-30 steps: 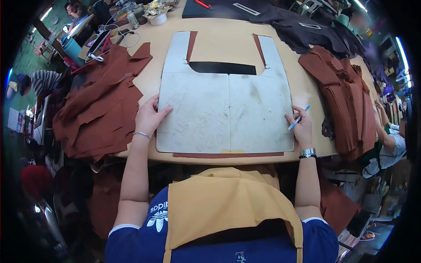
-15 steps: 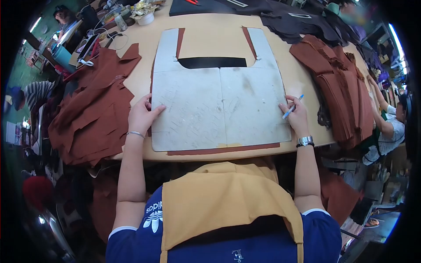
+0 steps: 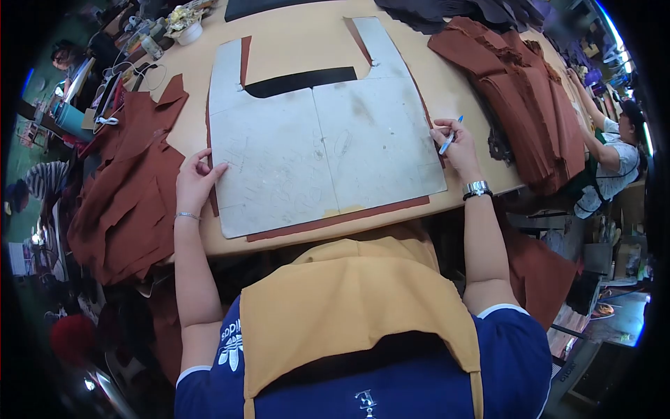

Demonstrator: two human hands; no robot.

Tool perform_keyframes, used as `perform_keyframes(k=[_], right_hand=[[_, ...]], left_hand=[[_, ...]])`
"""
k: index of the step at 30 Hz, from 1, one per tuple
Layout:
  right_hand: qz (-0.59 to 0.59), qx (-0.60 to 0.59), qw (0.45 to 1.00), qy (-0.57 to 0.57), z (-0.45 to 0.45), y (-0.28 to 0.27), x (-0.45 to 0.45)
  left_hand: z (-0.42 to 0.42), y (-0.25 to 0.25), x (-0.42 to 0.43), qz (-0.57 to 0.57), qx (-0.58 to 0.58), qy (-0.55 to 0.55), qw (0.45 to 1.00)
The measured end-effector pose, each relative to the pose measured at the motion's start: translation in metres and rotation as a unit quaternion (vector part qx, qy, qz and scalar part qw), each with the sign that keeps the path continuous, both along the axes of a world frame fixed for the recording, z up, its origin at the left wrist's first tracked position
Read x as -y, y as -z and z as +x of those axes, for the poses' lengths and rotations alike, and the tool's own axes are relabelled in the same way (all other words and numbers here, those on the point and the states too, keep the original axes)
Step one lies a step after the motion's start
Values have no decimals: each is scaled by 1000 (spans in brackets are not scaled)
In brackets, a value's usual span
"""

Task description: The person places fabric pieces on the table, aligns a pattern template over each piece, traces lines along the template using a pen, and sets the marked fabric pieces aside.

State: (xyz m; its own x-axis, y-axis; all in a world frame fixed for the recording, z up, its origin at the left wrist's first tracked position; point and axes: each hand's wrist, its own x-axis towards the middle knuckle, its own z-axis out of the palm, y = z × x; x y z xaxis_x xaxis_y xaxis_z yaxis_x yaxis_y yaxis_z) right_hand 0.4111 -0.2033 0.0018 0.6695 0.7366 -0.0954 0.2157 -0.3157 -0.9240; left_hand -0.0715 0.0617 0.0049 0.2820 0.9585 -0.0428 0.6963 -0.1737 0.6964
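Observation:
A pale grey pattern board point(image 3: 279, 160), scribbled over and notched at the far side, lies on reddish-brown fabric point(image 3: 342, 218). The fabric shows as thin strips along its edges. My left hand point(image 3: 197, 178) is at the board's left edge, thumb on top and fingers curled against the side. At the right edge, my right hand point(image 3: 457, 148) is closed around a blue and white pen point(image 3: 450, 135), its fingertips close to the board. A black strip point(image 3: 300, 82) shows in the notch.
Brown fabric pieces point(image 3: 132, 188) are heaped on the table point(image 3: 300, 49) at left; a brown stack point(image 3: 516, 105) lies at right. Dark material point(image 3: 433, 12) covers the far side. A co-worker point(image 3: 614, 150) reaches in from the right. A white container point(image 3: 185, 28) stands back left.
The view has shifted and turned slightly, so the board appears further left and tilted. Both hands keep their places at its edges, and the pen stays in my right hand.

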Motion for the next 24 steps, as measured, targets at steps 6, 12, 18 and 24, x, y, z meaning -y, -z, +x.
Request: perform_keyframes(k=[6,12,18,24], right_hand=[[-1,110,993,-32,3,5,-1],[17,96,994,-46,26,27,0],[13,63,997,-33,22,24,0],[21,53,997,-46,22,24,2]], left_hand=[[-3,10,-4,5,0,12,1000],[3,-9,6,-2,-60,0,998],[2,-14,8,-45,-30,-13,998],[2,-14,9,-36,-25,-13,999]])
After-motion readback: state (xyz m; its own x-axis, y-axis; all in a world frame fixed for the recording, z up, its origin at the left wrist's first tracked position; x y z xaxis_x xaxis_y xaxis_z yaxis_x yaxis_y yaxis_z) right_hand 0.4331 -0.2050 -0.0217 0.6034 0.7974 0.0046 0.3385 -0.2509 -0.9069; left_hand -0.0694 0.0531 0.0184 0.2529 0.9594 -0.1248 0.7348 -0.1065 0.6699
